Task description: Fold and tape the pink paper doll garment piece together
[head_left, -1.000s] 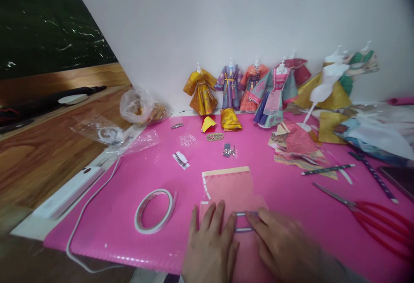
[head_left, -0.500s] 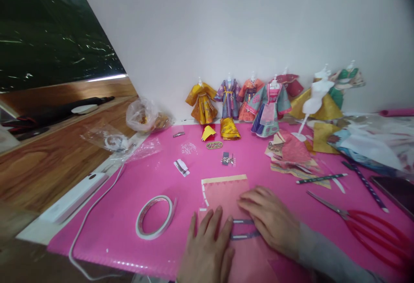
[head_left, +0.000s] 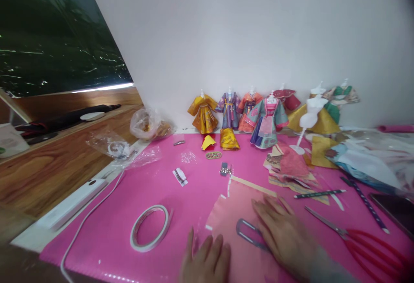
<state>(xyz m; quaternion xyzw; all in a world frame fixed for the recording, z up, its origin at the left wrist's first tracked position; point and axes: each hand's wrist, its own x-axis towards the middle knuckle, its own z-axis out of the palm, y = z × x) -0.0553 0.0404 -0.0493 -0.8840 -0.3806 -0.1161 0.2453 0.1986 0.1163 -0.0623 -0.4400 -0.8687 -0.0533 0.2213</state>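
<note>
A pink fabric piece (head_left: 241, 203) with a cream strip along its top edge and small white tape bits on its left edge lies tilted on the pink mat. My right hand (head_left: 287, 235) rests flat on its right part, fingers spread. Under its fingertips runs a grey strip with white tape (head_left: 250, 233), bent in a U, partly covered by the hand. My left hand (head_left: 207, 259) lies at the fabric's lower left edge, fingers apart, holding nothing. To its left is a white tape roll (head_left: 150, 229).
Red-handled scissors (head_left: 343, 232), pencils (head_left: 320, 193) and a dark phone (head_left: 396, 212) lie at right. Small dressed mannequins (head_left: 267, 121) stand along the wall near fabric scraps (head_left: 293, 162). A white cable (head_left: 93, 209) runs down the mat's left side.
The pink fabric has turned clockwise, its top edge now slanting down to the right. The grey strip has turned with it. My left hand has moved lower, and the view has shifted slightly.
</note>
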